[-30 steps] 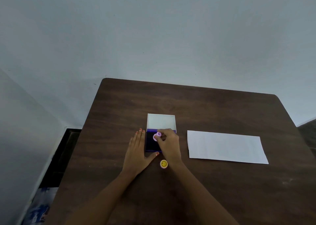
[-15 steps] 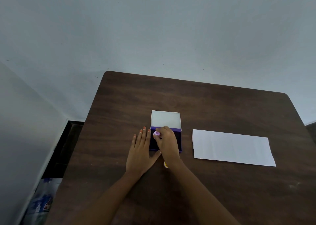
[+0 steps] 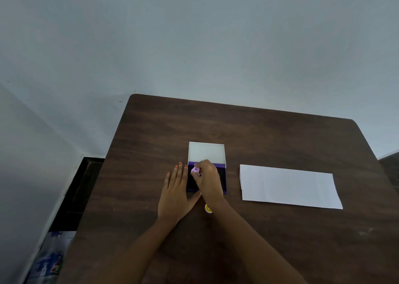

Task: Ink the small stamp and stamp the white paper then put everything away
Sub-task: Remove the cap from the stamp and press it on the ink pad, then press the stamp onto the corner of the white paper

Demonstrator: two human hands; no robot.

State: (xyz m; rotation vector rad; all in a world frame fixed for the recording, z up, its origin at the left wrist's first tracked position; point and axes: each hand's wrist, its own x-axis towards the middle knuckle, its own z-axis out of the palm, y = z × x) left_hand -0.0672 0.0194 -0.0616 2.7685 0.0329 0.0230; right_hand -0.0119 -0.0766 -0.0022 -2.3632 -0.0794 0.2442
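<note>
I watched the inking step under way at the open ink pad (image 3: 223, 181), which sat near the middle of the dark wood counter (image 3: 269, 136) with its white lid (image 3: 206, 151) folded back on the far side. My right hand (image 3: 208, 181) was over the pad, its fingertips pinched on the small pink stamp (image 3: 195, 170), which was held at the pad's far-left corner, on or just above the dark ink surface; I could not tell whether the stamp's face actually touched the ink. My left hand (image 3: 176, 194) lay flat with fingers spread against the pad's left edge, thumb reaching along its near edge, apparently steadying it.

By my judgement the task was at an early stage. The white paper (image 3: 289, 186) lay to the right of the pad, well apart from it, and I could make out no stamped mark on it. Stamping the sheet, closing the lid and putting everything away all appeared to be left.

A small round yellow piece (image 3: 207, 208) lay on the near side of the pad, half hidden by my right wrist; it may have been the stamp's cap, but that was too small to confirm. The right hand covered much of the ink surface, and the stamp's design could not be seen. Where the things belong when put away was not shown.
</note>
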